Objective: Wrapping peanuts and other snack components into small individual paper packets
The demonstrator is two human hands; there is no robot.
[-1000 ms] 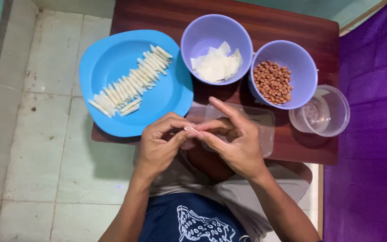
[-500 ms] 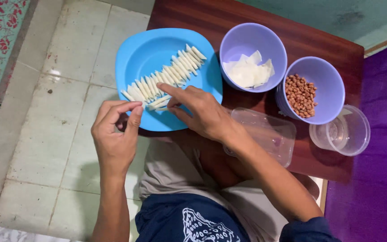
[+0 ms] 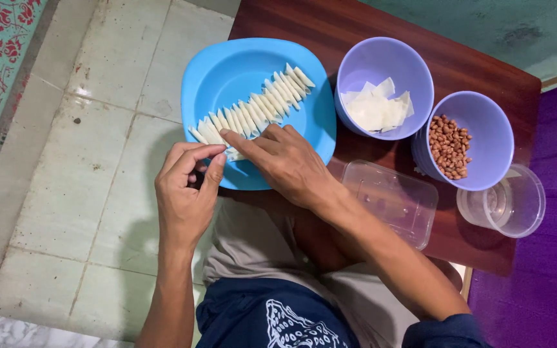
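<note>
On the dark wooden counter (image 3: 381,26) stand 1 blue plastic plate (image 3: 227,71) with a row of thin white rolled pastry sticks (image 3: 259,106), too many to count surely, and 2 lilac plastic bowls: 1 (image 3: 381,61) with white pastry sheets (image 3: 376,109), 1 (image 3: 485,116) with brown peanuts (image 3: 447,147). Also 1 clear rectangular plastic box (image 3: 391,200) and 1 clear round plastic cup (image 3: 507,203). The right hand (image 3: 285,161) has a loose, open grip, its fingertips touching the sticks at the near end of the row; the left hand (image 3: 185,193), beside the plate, pinches thumb to finger, and I cannot tell what it holds.

Low dark wood table (image 3: 381,29) carried blue plate (image 3: 227,71) at left, two lilac bowls (image 3: 381,61) (image 3: 485,122) far right, clear tub (image 3: 391,200) near, clear cup (image 3: 517,206) w/ them.
</note>
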